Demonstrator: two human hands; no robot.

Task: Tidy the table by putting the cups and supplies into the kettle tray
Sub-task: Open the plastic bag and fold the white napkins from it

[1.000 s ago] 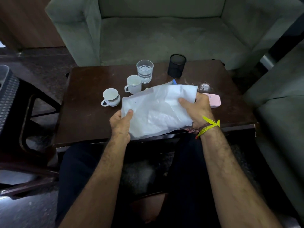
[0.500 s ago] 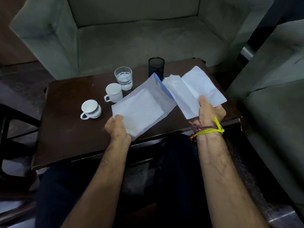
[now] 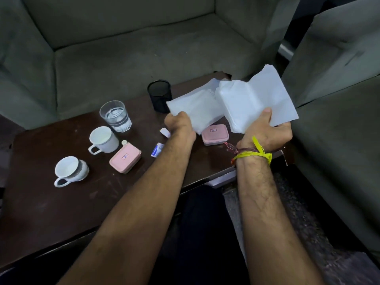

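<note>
Both hands have lifted the white papers up and rightward since half a second ago, uncovering two pink boxes and small packets on the worktop (image 3: 51, 212). Left hand (image 3: 180, 125) grips a thin, soft-looking white pouch (image 3: 195, 108) by its near corner, fingers curled round it. Right hand (image 3: 267, 130), a yellow thread at its wrist, pinches a stack of creased sheets (image 3: 255, 99), thumb on top; the fingers beneath are hidden.

Taking the glass (image 3: 115, 116) as landmark: it is clear, faceted and part-filled with water. A white mug (image 3: 103, 139), smooth and cylindrical, stands just in front of it, and a white cup (image 3: 71, 170) sits further forward and left, tilted towards the camera. One rounded pink box (image 3: 125, 159) lies forward and right of the glass, a small white cap touching its far corner. A blue-and-white packet (image 3: 157, 150) lies right of that box, with a smaller white one beyond it. The second pink box (image 3: 214, 134) lies well right, under the papers. A black mesh holder (image 3: 160, 95) stands right of and behind the glass, near the far edge.

Dark, scuffed wood lies bare along the near edge. Grey sofas close in behind and right.
</note>
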